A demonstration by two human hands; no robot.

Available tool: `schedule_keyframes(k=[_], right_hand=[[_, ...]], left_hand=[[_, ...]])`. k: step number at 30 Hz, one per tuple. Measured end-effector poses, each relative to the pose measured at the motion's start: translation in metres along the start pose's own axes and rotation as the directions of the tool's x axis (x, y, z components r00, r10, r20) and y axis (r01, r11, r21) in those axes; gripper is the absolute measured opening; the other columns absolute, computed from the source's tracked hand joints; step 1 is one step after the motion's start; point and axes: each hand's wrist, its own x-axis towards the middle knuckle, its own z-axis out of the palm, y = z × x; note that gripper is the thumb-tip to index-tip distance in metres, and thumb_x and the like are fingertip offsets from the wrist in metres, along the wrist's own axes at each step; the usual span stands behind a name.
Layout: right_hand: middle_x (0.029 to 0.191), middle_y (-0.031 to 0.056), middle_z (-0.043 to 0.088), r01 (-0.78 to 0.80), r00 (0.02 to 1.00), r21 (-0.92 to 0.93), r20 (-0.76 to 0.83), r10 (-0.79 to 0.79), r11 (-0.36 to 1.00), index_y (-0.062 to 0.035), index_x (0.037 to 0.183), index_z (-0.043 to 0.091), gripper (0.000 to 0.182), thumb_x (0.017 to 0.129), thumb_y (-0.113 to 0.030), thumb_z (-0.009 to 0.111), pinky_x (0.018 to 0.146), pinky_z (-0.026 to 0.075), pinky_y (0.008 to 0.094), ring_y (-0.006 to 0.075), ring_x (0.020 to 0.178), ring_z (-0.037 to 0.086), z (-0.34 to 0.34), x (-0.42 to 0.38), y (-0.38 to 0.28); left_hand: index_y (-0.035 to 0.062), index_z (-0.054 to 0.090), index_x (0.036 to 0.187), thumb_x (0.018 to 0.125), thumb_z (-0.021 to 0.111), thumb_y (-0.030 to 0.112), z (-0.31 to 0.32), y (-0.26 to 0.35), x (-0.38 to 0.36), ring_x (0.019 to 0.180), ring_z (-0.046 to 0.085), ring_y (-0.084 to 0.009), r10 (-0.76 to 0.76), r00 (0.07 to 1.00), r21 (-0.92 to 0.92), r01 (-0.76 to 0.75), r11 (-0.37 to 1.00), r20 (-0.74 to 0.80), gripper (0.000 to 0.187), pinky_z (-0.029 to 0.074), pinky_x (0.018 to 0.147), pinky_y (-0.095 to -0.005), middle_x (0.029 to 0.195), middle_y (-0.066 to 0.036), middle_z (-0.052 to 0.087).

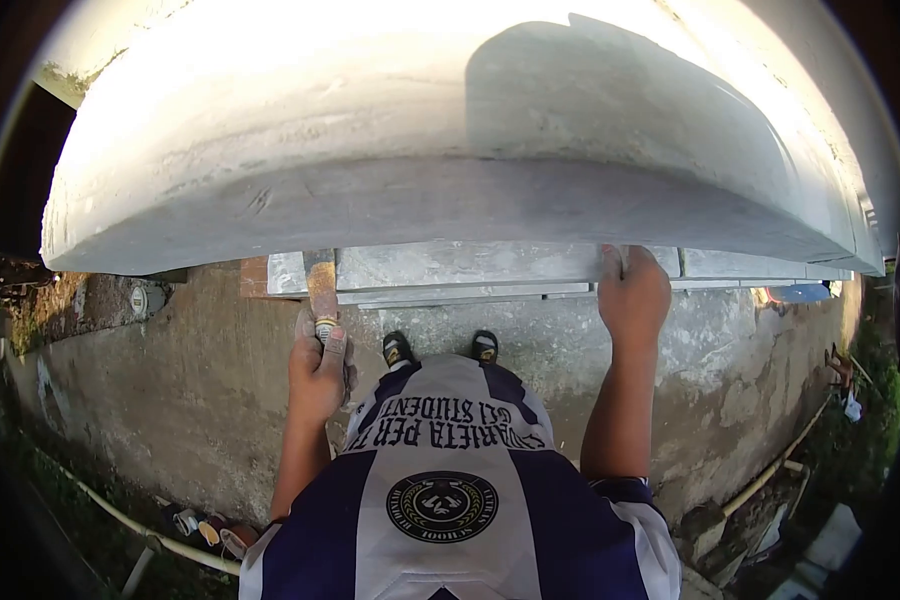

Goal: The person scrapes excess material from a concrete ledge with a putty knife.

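My left hand (317, 375) is closed around the handle of a putty knife (321, 285). Its rusty, stained blade points up and away from me, close under the lip of a pale plastered ledge (440, 205). On the other side, my right hand (633, 292) is closed with its fingertips at the lower edge of that ledge. What those fingers grip, if anything, I cannot make out. Long grey blocks or boards (460, 265) lie below the ledge, behind both hands.
My feet (398, 348) in dark sandals stand on a worn concrete floor (220, 400). A shadow falls across the ledge's top. Pipes (195, 553) run along the floor's edges, with plants beyond. A round white lid (140, 298) is at far left.
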Motion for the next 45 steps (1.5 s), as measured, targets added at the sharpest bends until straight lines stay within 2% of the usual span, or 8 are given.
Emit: schedule_keyframes(k=[6,10,15,22,25,30,35,45], right_hand=[[0.093,0.0193,0.075,-0.298,0.953,-0.135,-0.093,0.287,0.945,0.0004,0.099,0.073,0.030,0.100,-0.028,0.063,0.077,0.055,0.0542,0.0434,0.091,0.072,-0.010,0.017,0.036],[0.090,0.0112,0.072,0.389,0.921,0.267,-0.098,-0.377,0.882,-0.0085,0.103,0.076,0.016,0.094,-0.020,0.070,0.067,0.057,0.0432,0.0311,0.080,0.073,0.025,-0.029,-0.063],[0.093,0.0111,0.074,0.480,0.823,0.479,0.045,-0.566,0.735,-0.0095,0.114,0.076,0.025,0.092,-0.019,0.072,0.071,0.060,0.0412,0.0306,0.081,0.074,0.021,-0.047,-0.086],[0.098,0.0193,0.076,-0.291,0.955,-0.046,-0.069,0.288,0.956,-0.0016,0.111,0.075,0.031,0.101,-0.029,0.063,0.081,0.056,0.0521,0.0428,0.092,0.072,-0.018,0.020,0.045],[0.096,0.0181,0.075,-0.291,0.951,-0.088,-0.130,0.279,0.953,-0.0026,0.108,0.075,0.028,0.101,-0.027,0.064,0.078,0.056,0.0513,0.0422,0.090,0.072,-0.015,0.020,0.045],[0.102,0.0126,0.076,0.458,0.889,0.284,-0.156,-0.430,0.842,-0.0049,0.111,0.076,0.022,0.096,-0.019,0.068,0.073,0.061,0.0432,0.0319,0.087,0.075,0.026,-0.025,-0.056],[0.101,0.0111,0.076,0.484,0.812,0.446,0.093,-0.577,0.753,-0.0105,0.120,0.076,0.029,0.093,-0.019,0.071,0.075,0.062,0.0406,0.0294,0.090,0.076,0.013,-0.037,-0.074],[0.114,0.0226,0.075,-0.276,0.961,-0.017,-0.026,0.275,0.961,0.0011,0.120,0.074,0.036,0.103,-0.028,0.061,0.089,0.056,0.0478,0.0431,0.103,0.072,-0.024,0.019,0.053]], left_hand=[[0.0086,0.045,0.123,0.112,0.050,0.021,0.002,0.002,0.000,0.048,0.051,-0.0078,0.001,1.000,-0.008,-0.002,1.000,-0.028,0.018,0.042,0.041,-0.0245,0.074,0.001,0.053],[0.0091,0.045,0.126,0.111,0.050,0.020,0.002,0.000,0.001,0.047,0.050,-0.0081,0.022,0.999,0.011,-0.022,1.000,-0.026,0.019,0.040,0.039,-0.0245,0.073,0.001,0.052],[0.0101,0.045,0.126,0.111,0.048,0.019,0.007,0.002,-0.001,0.045,0.050,-0.0087,0.011,0.999,0.004,-0.011,1.000,-0.042,0.018,0.038,0.036,-0.0249,0.072,0.001,0.052],[0.0104,0.047,0.123,0.111,0.051,0.015,0.008,0.001,-0.001,0.054,0.047,-0.0050,0.022,0.998,-0.012,-0.023,1.000,-0.053,0.013,0.040,0.046,-0.0233,0.076,0.003,0.054],[0.0104,0.046,0.124,0.111,0.051,0.014,0.007,-0.004,-0.001,0.054,0.047,-0.0051,0.037,0.997,0.009,-0.037,0.999,-0.063,0.014,0.040,0.046,-0.0234,0.076,0.003,0.054],[0.0098,0.045,0.125,0.111,0.050,0.013,0.019,0.013,-0.007,0.052,0.047,-0.0062,-0.020,0.994,0.000,0.020,1.000,-0.108,0.015,0.041,0.045,-0.0246,0.075,0.001,0.053],[0.0093,0.044,0.126,0.111,0.050,0.016,0.020,0.015,-0.008,0.050,0.048,-0.0079,-0.006,0.994,0.006,0.007,1.000,-0.110,0.017,0.042,0.044,-0.0259,0.074,0.000,0.053],[0.0073,0.043,0.128,0.111,0.051,0.017,0.018,0.001,-0.004,0.051,0.049,-0.0076,0.048,0.992,-0.001,-0.048,0.999,-0.119,0.021,0.042,0.043,-0.0251,0.074,0.000,0.052]])
